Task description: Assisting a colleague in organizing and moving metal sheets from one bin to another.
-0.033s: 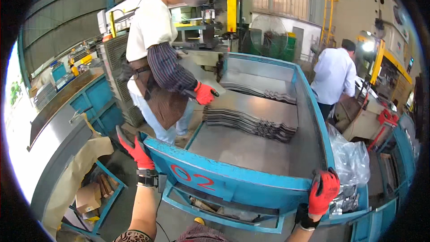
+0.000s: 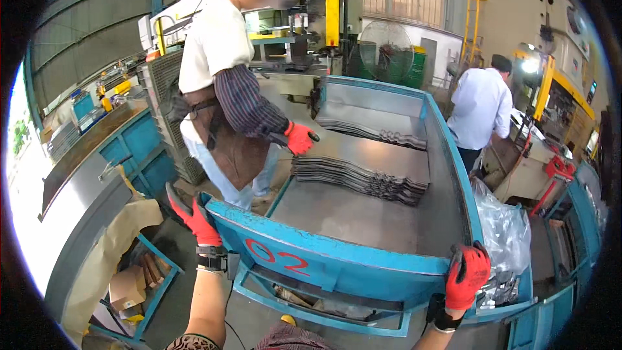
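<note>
A blue metal cart (image 2: 324,243) with raised sides and red painted markings stands right in front of me. My left hand (image 2: 197,220), in a red and black glove, rests against its near left corner with fingers stretched out and thumb apart. At the near right corner, my right hand (image 2: 468,277) in a matching glove has its fingers curled over the rim. Inside the cart lies a stack of wavy-edged metal sheets (image 2: 366,162), with a second stack of sheets (image 2: 369,129) behind it. Neither of my hands touches the sheets.
Left of the cart, a co-worker (image 2: 223,84) holds a red-gloved hand (image 2: 301,137) by the sheets. Another person (image 2: 483,107) works at a machine at right. Clear plastic wrap (image 2: 502,227) bulges beside the cart. A blue-framed bin (image 2: 133,288) with cardboard sits at lower left.
</note>
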Tool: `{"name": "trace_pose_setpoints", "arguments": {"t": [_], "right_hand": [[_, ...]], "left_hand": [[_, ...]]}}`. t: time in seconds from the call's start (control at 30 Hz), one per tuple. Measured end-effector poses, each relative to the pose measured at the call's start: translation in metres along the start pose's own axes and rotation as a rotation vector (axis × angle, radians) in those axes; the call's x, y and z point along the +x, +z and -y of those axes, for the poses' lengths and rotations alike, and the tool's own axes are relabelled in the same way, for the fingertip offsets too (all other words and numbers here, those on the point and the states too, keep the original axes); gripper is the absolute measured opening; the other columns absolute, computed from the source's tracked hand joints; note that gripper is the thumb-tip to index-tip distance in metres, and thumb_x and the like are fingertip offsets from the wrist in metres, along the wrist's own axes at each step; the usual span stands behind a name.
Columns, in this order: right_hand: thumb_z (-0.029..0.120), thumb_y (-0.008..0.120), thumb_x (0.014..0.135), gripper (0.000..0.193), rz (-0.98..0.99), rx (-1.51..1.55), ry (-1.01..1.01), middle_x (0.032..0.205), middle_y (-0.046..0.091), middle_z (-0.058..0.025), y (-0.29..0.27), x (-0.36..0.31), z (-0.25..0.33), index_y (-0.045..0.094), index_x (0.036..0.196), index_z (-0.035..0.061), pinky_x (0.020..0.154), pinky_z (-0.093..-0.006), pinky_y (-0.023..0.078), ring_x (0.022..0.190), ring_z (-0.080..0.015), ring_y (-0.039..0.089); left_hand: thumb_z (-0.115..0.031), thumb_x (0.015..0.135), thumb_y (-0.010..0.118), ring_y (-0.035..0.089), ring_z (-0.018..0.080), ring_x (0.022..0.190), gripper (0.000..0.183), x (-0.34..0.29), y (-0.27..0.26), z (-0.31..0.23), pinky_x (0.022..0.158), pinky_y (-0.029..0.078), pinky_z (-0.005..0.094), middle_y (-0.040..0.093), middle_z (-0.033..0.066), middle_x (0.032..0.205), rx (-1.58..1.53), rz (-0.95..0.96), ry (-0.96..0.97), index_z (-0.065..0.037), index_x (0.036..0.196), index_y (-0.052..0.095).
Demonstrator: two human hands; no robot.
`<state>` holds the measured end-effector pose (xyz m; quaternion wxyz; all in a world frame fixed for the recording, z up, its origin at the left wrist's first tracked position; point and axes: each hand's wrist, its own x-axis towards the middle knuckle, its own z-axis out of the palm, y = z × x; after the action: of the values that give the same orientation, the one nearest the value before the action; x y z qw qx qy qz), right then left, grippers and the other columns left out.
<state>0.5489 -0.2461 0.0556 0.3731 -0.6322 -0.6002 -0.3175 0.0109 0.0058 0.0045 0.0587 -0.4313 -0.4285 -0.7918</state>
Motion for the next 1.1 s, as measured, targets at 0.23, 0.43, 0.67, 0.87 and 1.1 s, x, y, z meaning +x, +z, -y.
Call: {"name": "trace_pose_setpoints", "arguments": {"t": [0.23,0.43,0.67,0.87,1.1], "right_hand": [[0.016,0.068,0.074,0.035,-0.052,-0.072,0.008,0.100,0.067,-0.0126,-0.002,-0.004,0.001,0.068,0.108,0.0064,0.103,-0.0528,0.047,0.104,-0.0387,0.062],[0.013,0.066,0.074,0.031,-0.008,0.018,0.044,0.098,0.069,-0.0117,-0.007,0.008,0.008,0.070,0.104,0.0071,0.103,-0.0519,0.048,0.100,-0.0367,0.064],[0.016,0.065,0.073,0.033,0.004,0.010,0.064,0.097,0.069,-0.0108,-0.011,0.007,0.009,0.071,0.104,0.0088,0.102,-0.0517,0.048,0.100,-0.0360,0.064],[0.018,0.073,0.070,0.033,-0.051,0.007,0.017,0.089,0.067,-0.0077,-0.008,0.010,0.006,0.069,0.102,0.0107,0.098,-0.0503,0.052,0.090,-0.0317,0.065],[0.019,0.071,0.070,0.035,-0.035,0.026,0.033,0.092,0.068,-0.0095,-0.012,0.010,0.006,0.070,0.103,0.0097,0.099,-0.0503,0.051,0.092,-0.0328,0.065]], "left_hand": [[0.002,0.093,0.054,0.030,0.0281,0.151,0.071,-0.002,0.001,0.001,0.124,0.021,0.0423,0.032,0.0135,0.165,-0.048,0.003,-0.001,-0.005,0.159,0.031],[0.000,0.092,0.055,0.028,0.0312,0.152,0.073,0.002,-0.002,-0.007,0.125,0.021,0.0457,0.030,0.0151,0.165,-0.109,0.043,-0.011,-0.007,0.160,0.030],[-0.016,0.097,0.057,0.033,0.0306,0.148,0.065,-0.004,0.007,-0.027,0.123,0.024,0.0448,0.035,0.0157,0.162,-0.037,0.045,-0.054,-0.003,0.158,0.035],[-0.014,0.098,0.055,0.033,0.0314,0.148,0.064,-0.003,-0.002,-0.012,0.123,0.023,0.0469,0.035,0.0154,0.162,-0.048,0.065,-0.035,-0.006,0.158,0.035],[-0.017,0.098,0.056,0.034,0.0304,0.148,0.064,-0.001,-0.002,-0.007,0.123,0.024,0.0464,0.035,0.0164,0.162,-0.086,0.068,-0.064,-0.003,0.157,0.036]]}}
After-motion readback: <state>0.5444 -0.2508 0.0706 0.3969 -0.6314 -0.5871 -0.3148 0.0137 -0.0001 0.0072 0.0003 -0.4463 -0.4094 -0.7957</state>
